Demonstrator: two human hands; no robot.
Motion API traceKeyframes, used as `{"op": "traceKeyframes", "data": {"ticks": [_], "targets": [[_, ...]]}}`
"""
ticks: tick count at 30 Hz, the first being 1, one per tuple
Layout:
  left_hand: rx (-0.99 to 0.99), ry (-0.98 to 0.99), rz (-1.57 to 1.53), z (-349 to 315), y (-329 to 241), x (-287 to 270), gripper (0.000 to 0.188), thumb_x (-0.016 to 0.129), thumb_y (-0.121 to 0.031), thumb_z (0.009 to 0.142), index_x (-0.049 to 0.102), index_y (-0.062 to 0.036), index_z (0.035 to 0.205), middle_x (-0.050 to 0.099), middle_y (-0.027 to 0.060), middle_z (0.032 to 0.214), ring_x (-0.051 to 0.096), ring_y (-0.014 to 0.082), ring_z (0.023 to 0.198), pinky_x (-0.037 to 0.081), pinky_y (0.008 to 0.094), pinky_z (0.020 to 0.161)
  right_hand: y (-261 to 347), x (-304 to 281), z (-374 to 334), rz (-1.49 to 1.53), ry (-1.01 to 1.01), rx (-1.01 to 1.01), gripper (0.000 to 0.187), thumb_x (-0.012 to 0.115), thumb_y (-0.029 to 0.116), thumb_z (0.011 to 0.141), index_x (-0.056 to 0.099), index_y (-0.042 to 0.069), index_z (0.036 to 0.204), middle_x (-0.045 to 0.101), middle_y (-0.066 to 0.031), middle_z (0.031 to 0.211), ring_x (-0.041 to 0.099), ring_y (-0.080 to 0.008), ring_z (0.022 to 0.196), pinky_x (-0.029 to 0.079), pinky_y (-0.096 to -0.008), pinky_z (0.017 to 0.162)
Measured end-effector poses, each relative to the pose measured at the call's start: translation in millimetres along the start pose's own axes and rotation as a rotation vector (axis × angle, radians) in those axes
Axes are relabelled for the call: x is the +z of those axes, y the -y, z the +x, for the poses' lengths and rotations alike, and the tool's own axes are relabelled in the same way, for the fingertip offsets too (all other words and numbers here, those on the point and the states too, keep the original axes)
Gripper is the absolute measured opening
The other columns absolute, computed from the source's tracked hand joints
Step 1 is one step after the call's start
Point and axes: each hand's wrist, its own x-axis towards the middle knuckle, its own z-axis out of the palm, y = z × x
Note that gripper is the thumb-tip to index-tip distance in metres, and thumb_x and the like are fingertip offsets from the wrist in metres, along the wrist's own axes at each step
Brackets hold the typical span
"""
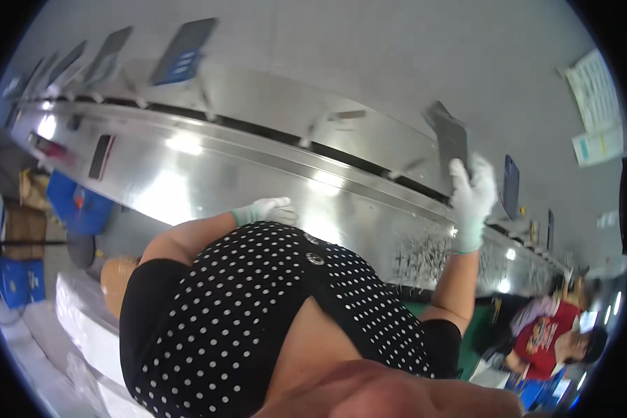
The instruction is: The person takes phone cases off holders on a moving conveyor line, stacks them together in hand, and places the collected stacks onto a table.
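We have our gloved right hand (474,191) raised at the lower end of a dark flat panel (453,143), which tilts above the metal worktop's (237,174) back edge; with this blur, we cannot tell whether that grip is closed on it. Our gloved left hand (266,210) is beside the polka-dot top (258,299), fingers bent, its exact grip unclear to us.

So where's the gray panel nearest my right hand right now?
In the head view, the gray panel is right of centre, its lower end at your gloved right hand, with a dark blue panel further right; blur hides whether it's gripped.
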Motion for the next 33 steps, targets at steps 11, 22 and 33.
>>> {"op": "traceKeyframes", "data": {"ticks": [11,22,33], "targets": [[0.31,-0.044,-0.047,-57.1,7.2,-3.7,0.065,0.051,-0.041,0.099,0.032,-0.0007,0.147,0.035,0.0207,0.151,0.039,0.0291,0.138,0.037,0.0435,0.111,-58.6,-52.0,30.1,0.697,0.187,0.511,0.019,0.063,0.019,0.092,0.06,0.0,0.09,0.062,-0.0009,0.074,0.05,-0.0028,0.051,0.036,-0.0165,0.046],[0.262,-0.419,1.501,-194.0,-71.6,127.3,0.054,0.065,-0.04,0.082,0.055,-0.016,0.129,0.068,0.0151,0.099,0.066,0.0298,0.097,0.051,0.0412,0.085,188.2,81.8,-34.7,0.075,1.155,-0.799,0.039,0.063,0.028,0.087,0.057,0.015,0.122,0.063,-0.0091,0.108,0.065,-0.0275,0.096,0.054,-0.0409,0.079],[0.206,-1.057,1.484,-223.8,0.9,-167.4,0.03,0.058,-0.028,0.088,0.06,-0.0094,0.111,0.067,0.0132,0.108,0.064,0.0311,0.105,0.049,0.0437,0.091,117.2,225.8,113.2,-0.397,0.769,-0.264,0.051,0.043,0.048,0.095,0.071,0.008,0.108,0.063,-0.0152,0.124,0.051,-0.0356,0.125,0.039,-0.0421,0.105]]}}
